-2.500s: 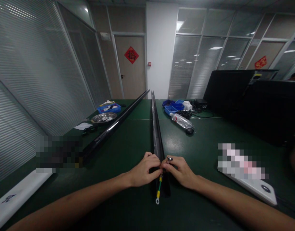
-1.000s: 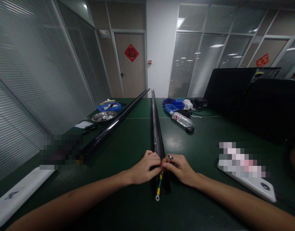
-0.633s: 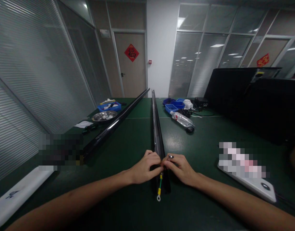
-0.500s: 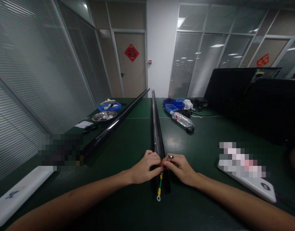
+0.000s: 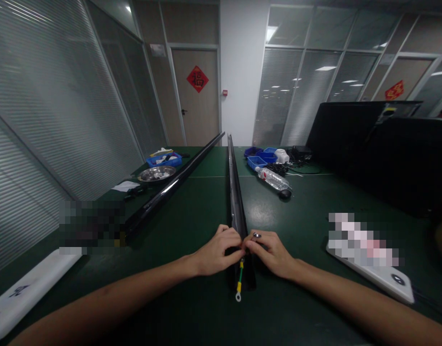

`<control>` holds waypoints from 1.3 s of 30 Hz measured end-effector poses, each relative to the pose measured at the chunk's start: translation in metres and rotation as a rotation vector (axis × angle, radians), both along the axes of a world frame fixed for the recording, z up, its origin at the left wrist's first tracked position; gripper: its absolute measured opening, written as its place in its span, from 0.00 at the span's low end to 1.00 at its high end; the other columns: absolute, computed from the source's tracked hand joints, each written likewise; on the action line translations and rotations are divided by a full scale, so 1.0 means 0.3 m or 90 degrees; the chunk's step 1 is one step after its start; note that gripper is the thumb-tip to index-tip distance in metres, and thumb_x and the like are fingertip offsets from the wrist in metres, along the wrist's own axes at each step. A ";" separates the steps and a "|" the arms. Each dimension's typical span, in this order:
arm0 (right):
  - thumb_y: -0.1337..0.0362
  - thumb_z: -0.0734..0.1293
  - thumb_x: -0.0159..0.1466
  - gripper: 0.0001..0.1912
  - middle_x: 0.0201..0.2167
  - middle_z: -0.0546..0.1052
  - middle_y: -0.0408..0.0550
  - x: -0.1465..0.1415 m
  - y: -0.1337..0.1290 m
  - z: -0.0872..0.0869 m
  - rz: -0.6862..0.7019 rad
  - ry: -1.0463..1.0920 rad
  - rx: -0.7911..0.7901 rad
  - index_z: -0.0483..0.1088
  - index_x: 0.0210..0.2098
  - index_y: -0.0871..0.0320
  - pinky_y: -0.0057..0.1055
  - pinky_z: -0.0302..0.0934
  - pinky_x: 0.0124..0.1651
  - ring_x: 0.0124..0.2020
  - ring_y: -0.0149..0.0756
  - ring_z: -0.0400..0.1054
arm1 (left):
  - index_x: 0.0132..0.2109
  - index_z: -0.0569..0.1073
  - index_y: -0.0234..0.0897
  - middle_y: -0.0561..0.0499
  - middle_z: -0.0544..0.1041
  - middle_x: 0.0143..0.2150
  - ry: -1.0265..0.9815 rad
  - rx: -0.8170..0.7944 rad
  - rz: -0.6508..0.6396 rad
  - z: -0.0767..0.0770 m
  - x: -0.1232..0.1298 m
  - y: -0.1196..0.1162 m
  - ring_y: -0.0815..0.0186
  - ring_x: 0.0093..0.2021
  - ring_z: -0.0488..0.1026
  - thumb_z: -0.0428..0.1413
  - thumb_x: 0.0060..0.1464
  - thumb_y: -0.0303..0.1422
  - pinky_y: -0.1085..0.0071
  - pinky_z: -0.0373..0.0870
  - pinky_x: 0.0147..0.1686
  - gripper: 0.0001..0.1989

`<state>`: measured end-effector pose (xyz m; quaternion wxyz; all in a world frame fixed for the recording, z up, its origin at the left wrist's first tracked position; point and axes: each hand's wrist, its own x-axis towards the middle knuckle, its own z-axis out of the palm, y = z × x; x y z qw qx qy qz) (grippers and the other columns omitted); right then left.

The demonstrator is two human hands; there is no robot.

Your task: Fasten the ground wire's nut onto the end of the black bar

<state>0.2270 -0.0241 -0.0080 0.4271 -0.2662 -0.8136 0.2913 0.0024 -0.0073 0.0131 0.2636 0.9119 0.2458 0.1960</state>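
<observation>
A long dark channel-shaped rail [image 5: 237, 202] runs away from me along the middle of the table. Over its near end, my left hand [image 5: 221, 251] and my right hand [image 5: 269, 251] meet with pinched fingertips. What they pinch is hidden between the fingers. Just below the fingertips a short green wire with yellow sleeves [image 5: 240, 276] hangs out, ending in a metal ring terminal [image 5: 238, 297]. A ring is on a finger of my right hand.
Another dark rail [image 5: 170, 186] lies to the left, near a metal dish [image 5: 156, 174] and a blue tray [image 5: 165, 160]. On the right are a plastic bottle [image 5: 273, 179], blue bins [image 5: 257, 162], a white device [image 5: 372, 274] and black monitors [image 5: 350, 139]. A white device [image 5: 33, 288] lies front left.
</observation>
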 end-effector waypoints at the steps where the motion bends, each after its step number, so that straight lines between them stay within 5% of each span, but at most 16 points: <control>1: 0.59 0.62 0.76 0.17 0.31 0.78 0.47 0.000 0.001 -0.001 0.002 -0.001 -0.001 0.76 0.35 0.59 0.29 0.65 0.39 0.32 0.35 0.73 | 0.43 0.74 0.37 0.51 0.76 0.41 0.000 0.000 0.000 -0.001 0.000 0.000 0.62 0.46 0.69 0.51 0.71 0.34 0.62 0.55 0.54 0.09; 39: 0.56 0.60 0.77 0.20 0.29 0.76 0.46 -0.003 0.000 -0.002 -0.017 -0.013 0.016 0.76 0.34 0.59 0.29 0.65 0.36 0.30 0.34 0.72 | 0.41 0.74 0.37 0.51 0.75 0.38 -0.004 0.020 -0.001 -0.017 -0.004 0.009 0.62 0.45 0.70 0.50 0.72 0.38 0.62 0.55 0.55 0.13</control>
